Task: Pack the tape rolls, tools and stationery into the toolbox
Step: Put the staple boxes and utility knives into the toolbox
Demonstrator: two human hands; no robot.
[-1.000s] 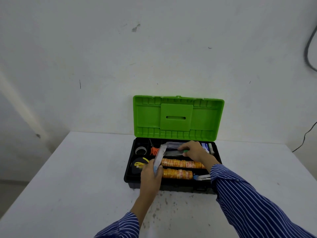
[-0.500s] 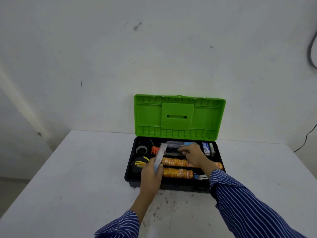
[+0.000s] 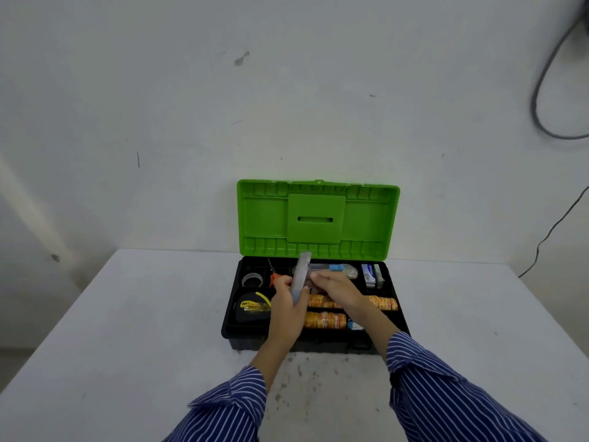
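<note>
A black toolbox (image 3: 231, 317) with a raised green lid (image 3: 315, 218) stands on the white table (image 3: 127, 330). Inside lie a grey tape roll (image 3: 252, 279), orange-handled scissors (image 3: 274, 277), a yellow-black tape measure (image 3: 253, 306), orange tape-roll stacks (image 3: 325, 319), a blue-capped clear item (image 3: 339, 268) and small boxes (image 3: 371, 275). My left hand (image 3: 287, 311) grips a clear flat pack (image 3: 301, 275), held upright over the box. My right hand (image 3: 338, 290) reaches into the middle of the box beside that pack; what its fingers touch is hidden.
The toolbox sits near the table's far edge, close to the white wall. Cables (image 3: 548, 90) hang at the right on the wall. Stains mark the table surface (image 3: 296, 371) just in front of the box.
My left hand has tilted the clear pack more upright and lifted it slightly. My right hand has drawn left, from the back row toward the pack.
</note>
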